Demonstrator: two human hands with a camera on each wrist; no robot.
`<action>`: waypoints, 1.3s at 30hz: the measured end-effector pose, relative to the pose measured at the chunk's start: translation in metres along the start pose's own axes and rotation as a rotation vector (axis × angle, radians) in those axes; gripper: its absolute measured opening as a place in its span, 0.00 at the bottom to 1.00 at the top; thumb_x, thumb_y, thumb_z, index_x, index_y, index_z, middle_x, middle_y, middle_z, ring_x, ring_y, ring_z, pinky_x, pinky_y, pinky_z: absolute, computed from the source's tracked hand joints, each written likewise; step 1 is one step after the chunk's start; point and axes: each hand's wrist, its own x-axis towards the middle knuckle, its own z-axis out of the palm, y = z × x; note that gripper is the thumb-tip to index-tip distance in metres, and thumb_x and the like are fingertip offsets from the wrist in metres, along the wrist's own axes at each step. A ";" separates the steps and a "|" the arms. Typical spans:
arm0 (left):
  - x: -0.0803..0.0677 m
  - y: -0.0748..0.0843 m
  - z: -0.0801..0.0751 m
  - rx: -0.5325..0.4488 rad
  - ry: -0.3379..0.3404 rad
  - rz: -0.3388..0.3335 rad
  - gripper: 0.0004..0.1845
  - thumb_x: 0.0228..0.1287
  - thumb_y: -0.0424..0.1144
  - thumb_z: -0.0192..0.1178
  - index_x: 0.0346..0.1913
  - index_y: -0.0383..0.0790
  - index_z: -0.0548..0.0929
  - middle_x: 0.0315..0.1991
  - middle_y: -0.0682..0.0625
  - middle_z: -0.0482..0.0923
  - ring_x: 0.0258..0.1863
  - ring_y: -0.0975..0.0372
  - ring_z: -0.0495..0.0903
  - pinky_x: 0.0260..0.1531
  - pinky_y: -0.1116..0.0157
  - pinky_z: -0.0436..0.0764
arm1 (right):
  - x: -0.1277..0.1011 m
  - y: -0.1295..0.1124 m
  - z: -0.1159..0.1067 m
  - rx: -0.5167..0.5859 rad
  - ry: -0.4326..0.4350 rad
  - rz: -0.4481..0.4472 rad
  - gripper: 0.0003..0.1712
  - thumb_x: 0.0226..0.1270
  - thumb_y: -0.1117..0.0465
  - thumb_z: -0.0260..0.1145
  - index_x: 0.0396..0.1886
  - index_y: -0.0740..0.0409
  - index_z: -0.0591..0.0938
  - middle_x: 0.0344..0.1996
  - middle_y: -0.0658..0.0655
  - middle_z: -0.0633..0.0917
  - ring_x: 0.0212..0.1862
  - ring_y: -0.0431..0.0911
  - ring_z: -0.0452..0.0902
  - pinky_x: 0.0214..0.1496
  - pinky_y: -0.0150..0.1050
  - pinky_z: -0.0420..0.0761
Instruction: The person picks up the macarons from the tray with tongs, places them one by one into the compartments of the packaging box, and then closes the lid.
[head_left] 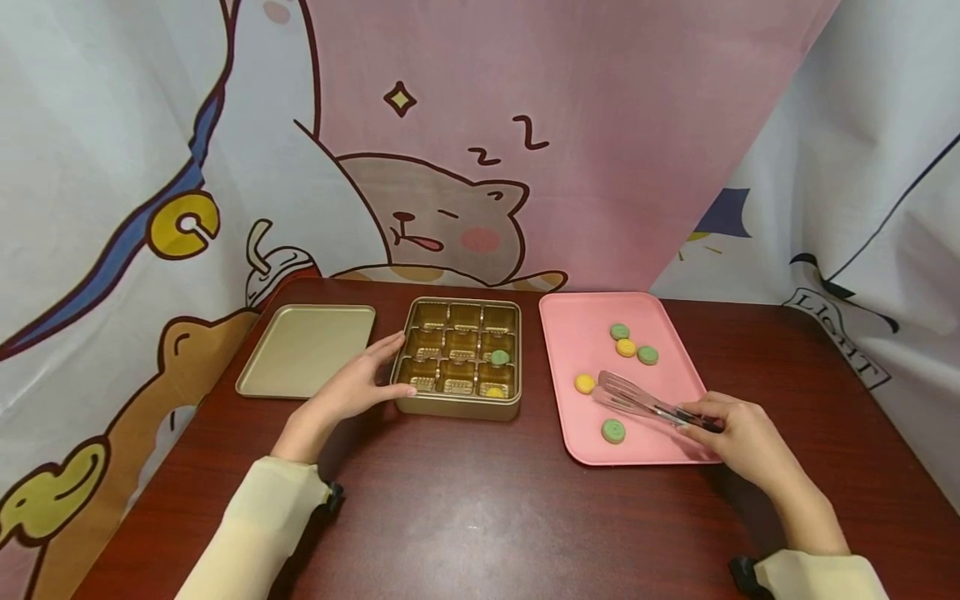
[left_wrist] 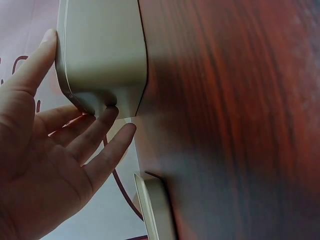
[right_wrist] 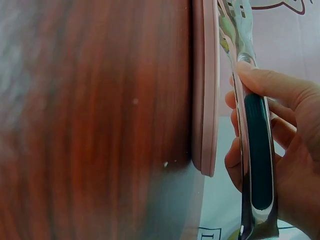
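Note:
A gold tin box (head_left: pixel 458 358) with nine compartments stands mid-table; a green cookie (head_left: pixel 500 357) and a yellow cookie (head_left: pixel 495 392) lie in its right column. My left hand (head_left: pixel 352 385) rests flat against the box's left side (left_wrist: pixel 100 55), fingers straight. My right hand (head_left: pixel 738 437) grips metal tongs (head_left: pixel 637 400) by the dark handle (right_wrist: pixel 260 150), their tips lying over the pink tray (head_left: pixel 592 329). On the tray lie a yellow cookie (head_left: pixel 584 383) just left of the tong tips, a green cookie (head_left: pixel 613 431) and a cluster of three (head_left: pixel 627 347) farther back.
The gold lid (head_left: pixel 306 348) lies upside down left of the box, its edge (left_wrist: pixel 155 210) near my left hand. The dark wooden table (head_left: pixel 480 500) is backed by a cartoon-printed cloth (head_left: pixel 480 125) on three sides.

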 end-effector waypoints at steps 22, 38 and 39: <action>-0.001 0.001 -0.001 0.003 0.001 -0.006 0.49 0.60 0.50 0.70 0.77 0.33 0.57 0.79 0.39 0.53 0.77 0.42 0.55 0.72 0.41 0.60 | 0.011 -0.013 0.003 -0.009 -0.079 0.075 0.18 0.50 0.63 0.80 0.43 0.62 0.89 0.31 0.55 0.85 0.32 0.44 0.71 0.29 0.31 0.68; 0.000 0.000 0.001 -0.004 0.002 -0.004 0.49 0.61 0.50 0.70 0.77 0.33 0.57 0.79 0.39 0.52 0.77 0.42 0.55 0.73 0.42 0.59 | 0.032 -0.026 0.008 -0.003 -0.121 0.051 0.20 0.54 0.60 0.78 0.46 0.65 0.88 0.31 0.55 0.84 0.32 0.45 0.72 0.32 0.34 0.68; 0.000 0.000 0.001 -0.002 0.001 -0.004 0.49 0.61 0.50 0.70 0.77 0.33 0.57 0.79 0.39 0.52 0.77 0.42 0.55 0.73 0.42 0.59 | 0.033 -0.027 0.009 -0.001 -0.124 0.055 0.20 0.54 0.60 0.78 0.46 0.65 0.88 0.31 0.55 0.84 0.32 0.45 0.72 0.33 0.35 0.68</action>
